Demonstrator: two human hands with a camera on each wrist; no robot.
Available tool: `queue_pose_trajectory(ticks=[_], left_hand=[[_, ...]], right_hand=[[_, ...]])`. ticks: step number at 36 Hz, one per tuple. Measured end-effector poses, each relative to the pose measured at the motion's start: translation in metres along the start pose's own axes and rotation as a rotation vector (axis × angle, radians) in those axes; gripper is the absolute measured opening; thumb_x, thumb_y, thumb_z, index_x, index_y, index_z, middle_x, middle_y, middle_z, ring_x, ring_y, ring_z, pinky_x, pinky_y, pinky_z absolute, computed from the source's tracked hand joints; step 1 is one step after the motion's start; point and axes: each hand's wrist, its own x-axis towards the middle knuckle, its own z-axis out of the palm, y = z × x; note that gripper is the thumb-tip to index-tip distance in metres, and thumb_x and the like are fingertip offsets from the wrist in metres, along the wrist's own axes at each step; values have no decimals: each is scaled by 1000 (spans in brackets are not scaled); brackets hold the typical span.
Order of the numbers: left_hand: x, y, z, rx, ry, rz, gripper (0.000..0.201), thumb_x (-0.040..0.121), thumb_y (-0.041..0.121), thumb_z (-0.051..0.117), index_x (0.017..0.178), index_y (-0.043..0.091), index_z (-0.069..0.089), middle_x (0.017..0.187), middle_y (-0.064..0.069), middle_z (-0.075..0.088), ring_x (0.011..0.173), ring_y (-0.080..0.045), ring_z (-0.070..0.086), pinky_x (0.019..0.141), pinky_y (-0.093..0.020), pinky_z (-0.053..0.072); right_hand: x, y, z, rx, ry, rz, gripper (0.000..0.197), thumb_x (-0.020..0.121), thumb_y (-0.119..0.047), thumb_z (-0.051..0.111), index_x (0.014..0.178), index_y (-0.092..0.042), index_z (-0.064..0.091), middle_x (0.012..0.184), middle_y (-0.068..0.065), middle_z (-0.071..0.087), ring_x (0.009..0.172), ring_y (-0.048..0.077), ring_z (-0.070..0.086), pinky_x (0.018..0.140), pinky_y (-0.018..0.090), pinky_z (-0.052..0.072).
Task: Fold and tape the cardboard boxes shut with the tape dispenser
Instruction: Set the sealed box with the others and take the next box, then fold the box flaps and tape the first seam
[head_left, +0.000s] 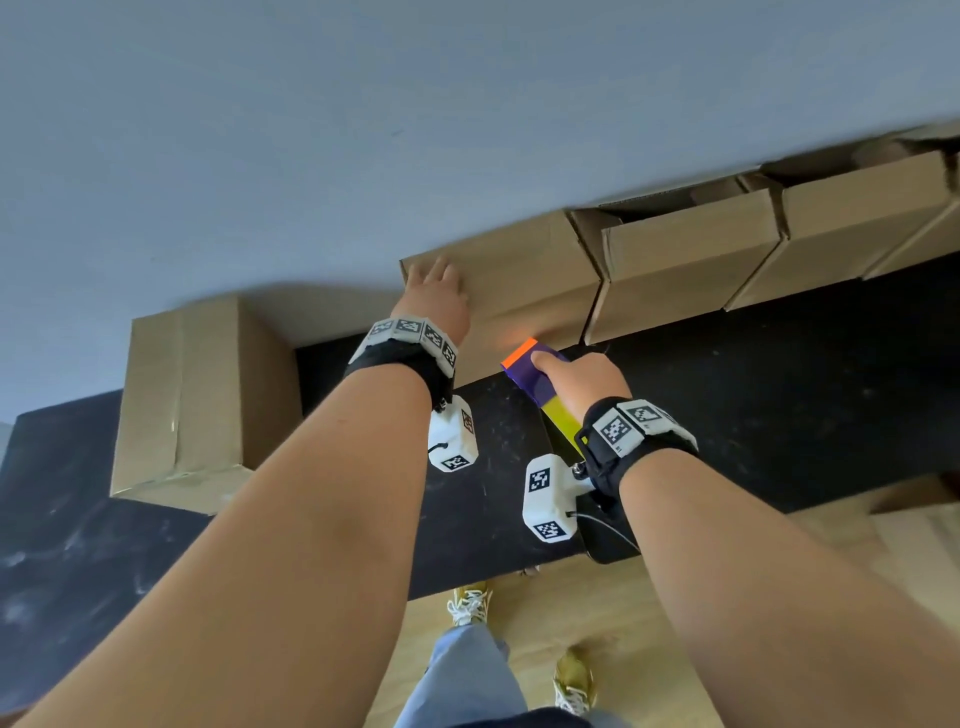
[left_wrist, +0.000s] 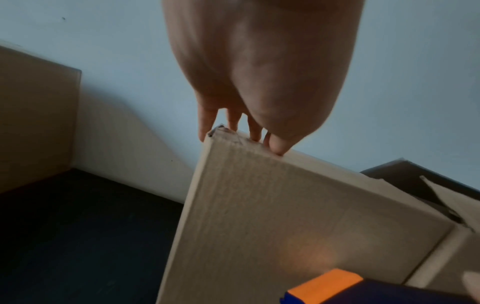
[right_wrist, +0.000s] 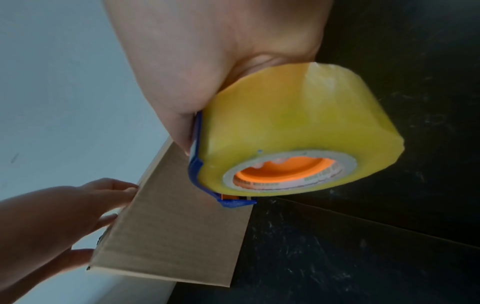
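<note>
The box being worked on is set on the black counter, against the pale wall, with its flaps folded down. Its far left corner is gripped by the left hand: in the left wrist view the fingers are seen curled over the far edge of the box, and the thumb is pressed on the top near the corner. The same hold is seen from the right wrist view, where the left hand is wrapped round the corner of the box.

The tape dispenser, blue with an orange end, is gripped by the right hand just in front of the box, its orange end laid close to the near face; whether it touches cannot be told. In the right wrist view the right hand is closed round the dispenser, and the yellow tape roll with its orange hub is carried on it.

To the right of the box, two more boxes are lined up along the wall, one touching it and another further on, both with flaps raised. To the left of the box, apart from it, a closed box is stood on the counter. Below the counter's edge, a wooden floor and yellow shoes are seen.
</note>
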Motion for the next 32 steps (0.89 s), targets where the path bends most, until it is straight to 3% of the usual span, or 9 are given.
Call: queue_pose_trajectory(ticks=[6, 11, 15, 17, 20, 23, 27, 30, 32], left_hand=[[-19, -3, 6, 45, 75, -42, 43, 98, 32, 36, 140, 21, 40, 146, -6, 37, 131, -32, 34, 103, -46, 36], [-49, 3, 11, 67, 84, -104, 35, 98, 29, 40, 130, 19, 50, 141, -9, 36, 124, -35, 35, 91, -49, 41], [-69, 4, 17, 118, 70, -183, 40, 98, 31, 36, 137, 28, 43, 138, -7, 33, 121, -35, 32, 77, -38, 38], [-82, 5, 17, 110, 104, -257, 38, 97, 38, 34, 130, 29, 50, 133, -8, 39, 120, -33, 35, 89, -41, 35], [-97, 4, 24, 137, 150, -326, 41, 94, 44, 31, 126, 31, 55, 140, -10, 37, 132, -33, 25, 107, -59, 14], [-110, 4, 28, 19, 98, -412, 40, 91, 45, 32, 123, 32, 53, 145, -12, 35, 134, -38, 28, 107, -67, 6], [-131, 6, 30, -112, 142, -467, 45, 85, 54, 42, 115, 23, 54, 123, -12, 45, 110, -36, 45, 91, -46, 35], [-148, 10, 32, -188, 160, -516, 57, 82, 63, 49, 122, 23, 49, 126, -11, 38, 112, -33, 42, 75, -39, 36], [-161, 14, 35, -222, 148, -560, 66, 80, 68, 50, 128, 24, 45, 124, -10, 38, 112, -32, 45, 74, -38, 37]], right_hand=[[-7, 1, -5, -20, 0, -17, 44, 91, -54, 52, 90, -10, 54, 76, 3, 52, 70, 19, 51, 70, 31, 38], [-18, 4, -9, -51, 11, -21, 46, 91, -55, 52, 92, -9, 52, 83, 7, 54, 82, 26, 52, 73, 32, 38], [-29, 10, -13, -28, 16, -56, 45, 90, -54, 54, 92, -8, 54, 92, 10, 58, 85, 28, 55, 74, 33, 39], [-34, 13, -14, 11, 22, -81, 45, 89, -53, 54, 92, -8, 55, 95, 11, 60, 86, 28, 56, 75, 33, 41], [-44, 16, -16, 63, 29, -122, 47, 88, -54, 56, 98, -8, 57, 98, 11, 60, 88, 27, 55, 76, 32, 40], [-52, 19, -18, 112, 23, -161, 52, 88, -54, 56, 109, -6, 60, 98, 9, 58, 86, 27, 54, 75, 31, 38], [-61, 20, -19, 152, 31, -193, 52, 90, -53, 56, 113, -6, 59, 99, 8, 55, 87, 27, 50, 76, 30, 35], [-67, 19, -15, 169, 31, -208, 53, 90, -55, 54, 105, -4, 60, 96, 9, 58, 86, 28, 52, 73, 31, 35], [-71, 18, -12, 166, 32, -244, 51, 90, -55, 52, 84, -5, 57, 83, 8, 56, 81, 29, 51, 66, 32, 34]])
